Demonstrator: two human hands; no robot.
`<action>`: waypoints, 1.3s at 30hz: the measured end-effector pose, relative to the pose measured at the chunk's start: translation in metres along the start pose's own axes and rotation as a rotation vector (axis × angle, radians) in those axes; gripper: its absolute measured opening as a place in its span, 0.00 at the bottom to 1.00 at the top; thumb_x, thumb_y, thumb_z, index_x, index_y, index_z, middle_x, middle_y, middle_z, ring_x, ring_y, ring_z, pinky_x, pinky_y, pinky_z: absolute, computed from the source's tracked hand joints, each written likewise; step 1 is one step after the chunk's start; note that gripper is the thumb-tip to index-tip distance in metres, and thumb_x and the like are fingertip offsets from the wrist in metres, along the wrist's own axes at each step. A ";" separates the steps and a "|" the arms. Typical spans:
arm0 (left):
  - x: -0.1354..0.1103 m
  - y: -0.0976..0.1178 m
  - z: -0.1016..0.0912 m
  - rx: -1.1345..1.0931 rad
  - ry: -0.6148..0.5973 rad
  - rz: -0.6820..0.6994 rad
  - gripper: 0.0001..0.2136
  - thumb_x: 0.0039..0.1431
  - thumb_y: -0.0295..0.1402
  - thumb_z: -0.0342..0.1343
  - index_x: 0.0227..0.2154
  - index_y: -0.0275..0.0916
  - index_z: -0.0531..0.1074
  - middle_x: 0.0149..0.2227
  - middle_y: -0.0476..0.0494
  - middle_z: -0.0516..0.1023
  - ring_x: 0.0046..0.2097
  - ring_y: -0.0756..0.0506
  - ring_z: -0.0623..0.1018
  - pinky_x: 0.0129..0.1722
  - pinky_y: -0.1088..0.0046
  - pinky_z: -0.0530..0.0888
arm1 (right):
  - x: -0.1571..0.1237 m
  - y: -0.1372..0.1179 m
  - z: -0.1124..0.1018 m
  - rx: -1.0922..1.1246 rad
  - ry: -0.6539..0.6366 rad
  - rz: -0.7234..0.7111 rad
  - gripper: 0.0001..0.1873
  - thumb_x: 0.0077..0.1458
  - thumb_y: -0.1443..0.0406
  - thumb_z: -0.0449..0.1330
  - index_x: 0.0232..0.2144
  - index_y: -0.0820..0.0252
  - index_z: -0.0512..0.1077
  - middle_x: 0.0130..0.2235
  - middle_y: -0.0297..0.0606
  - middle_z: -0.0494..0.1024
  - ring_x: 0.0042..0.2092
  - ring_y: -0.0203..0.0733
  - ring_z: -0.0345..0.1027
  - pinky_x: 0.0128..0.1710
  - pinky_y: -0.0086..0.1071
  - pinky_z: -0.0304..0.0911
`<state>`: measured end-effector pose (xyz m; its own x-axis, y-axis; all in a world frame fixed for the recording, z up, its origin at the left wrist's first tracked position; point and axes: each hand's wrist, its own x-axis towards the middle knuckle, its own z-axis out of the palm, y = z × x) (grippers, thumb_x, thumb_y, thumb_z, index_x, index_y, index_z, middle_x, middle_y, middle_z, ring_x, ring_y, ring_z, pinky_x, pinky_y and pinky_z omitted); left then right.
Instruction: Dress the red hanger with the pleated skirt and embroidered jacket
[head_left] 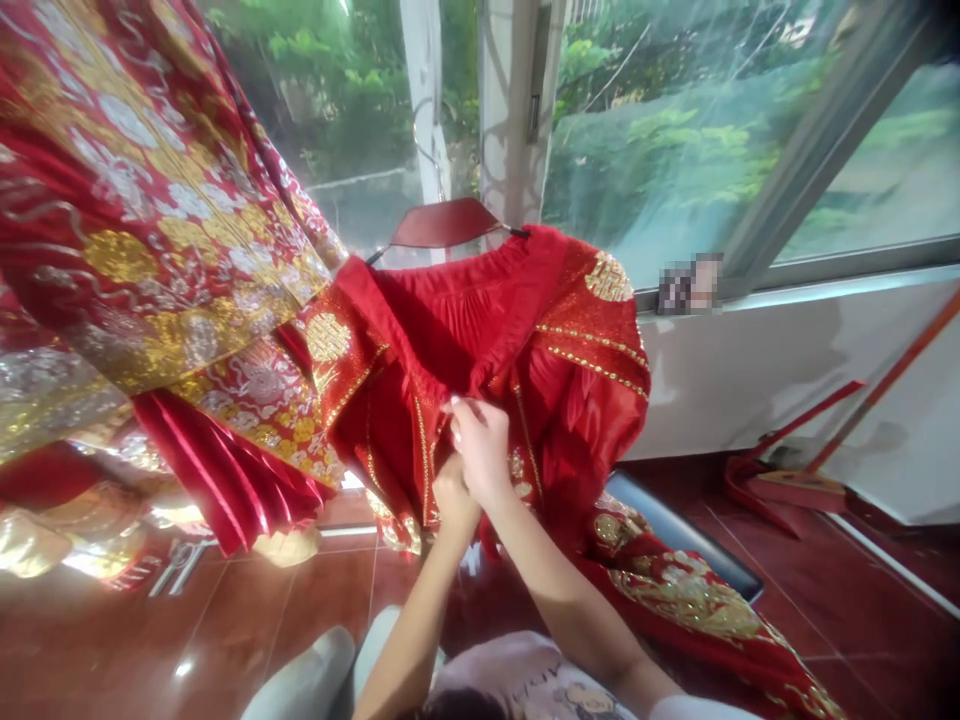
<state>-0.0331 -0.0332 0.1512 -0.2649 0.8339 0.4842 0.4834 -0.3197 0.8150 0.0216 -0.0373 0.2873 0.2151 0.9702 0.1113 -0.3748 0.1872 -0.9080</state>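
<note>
A red jacket (577, 340) with gold embroidery hangs on a dark red hanger (442, 222) before the window. Both my hands meet at its front opening, low in the middle. My right hand (480, 445) pinches the red fabric edge with closed fingers. My left hand (452, 495) sits just below and behind it, closed on the same front edge, partly hidden by the right hand. The jacket's hem trails down to the floor at the lower right.
A second red and gold garment (150, 250) with a pleated red panel (225, 470) hangs at the left. A red dustpan and broom (802, 480) lean on the white wall at right. A dark flat object (690, 540) lies on the glossy red tile floor.
</note>
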 end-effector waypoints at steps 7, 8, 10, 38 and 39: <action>-0.017 0.009 -0.024 0.251 -0.049 0.150 0.17 0.64 0.36 0.43 0.19 0.40 0.58 0.21 0.48 0.66 0.25 0.48 0.66 0.27 0.72 0.59 | -0.010 0.010 -0.033 -0.438 0.175 -0.368 0.15 0.57 0.57 0.55 0.29 0.62 0.73 0.21 0.33 0.70 0.23 0.34 0.59 0.26 0.28 0.56; -0.017 0.010 -0.024 0.250 -0.056 0.145 0.17 0.64 0.36 0.43 0.19 0.40 0.58 0.21 0.48 0.66 0.25 0.48 0.66 0.27 0.72 0.59 | -0.008 0.009 -0.032 -0.485 0.187 -0.400 0.15 0.57 0.56 0.56 0.31 0.63 0.74 0.22 0.34 0.71 0.24 0.35 0.61 0.28 0.28 0.57; -0.017 0.011 -0.022 0.228 -0.075 0.125 0.17 0.64 0.37 0.43 0.19 0.40 0.59 0.22 0.47 0.67 0.26 0.48 0.67 0.28 0.72 0.60 | -0.001 0.008 -0.028 -0.604 0.162 -0.441 0.16 0.56 0.55 0.58 0.30 0.62 0.74 0.22 0.35 0.71 0.24 0.35 0.62 0.28 0.28 0.55; 0.037 0.066 -0.067 -0.470 -0.042 -0.165 0.14 0.58 0.44 0.56 0.30 0.36 0.76 0.20 0.53 0.67 0.24 0.53 0.65 0.26 0.78 0.62 | 0.005 0.005 -0.073 -0.557 -0.227 -0.249 0.19 0.57 0.55 0.54 0.19 0.58 0.67 0.15 0.31 0.65 0.18 0.33 0.59 0.21 0.27 0.53; 0.031 0.069 -0.065 -0.497 -0.055 -0.191 0.15 0.58 0.44 0.56 0.29 0.36 0.76 0.20 0.52 0.67 0.24 0.53 0.65 0.26 0.78 0.62 | -0.002 0.004 -0.078 -0.500 -0.237 -0.194 0.18 0.57 0.55 0.55 0.21 0.59 0.69 0.16 0.31 0.67 0.19 0.34 0.60 0.21 0.27 0.54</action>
<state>-0.0621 -0.0584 0.2427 -0.2589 0.9163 0.3056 -0.0264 -0.3230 0.9460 0.0900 -0.0504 0.2524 0.0080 0.9440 0.3297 0.1350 0.3257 -0.9358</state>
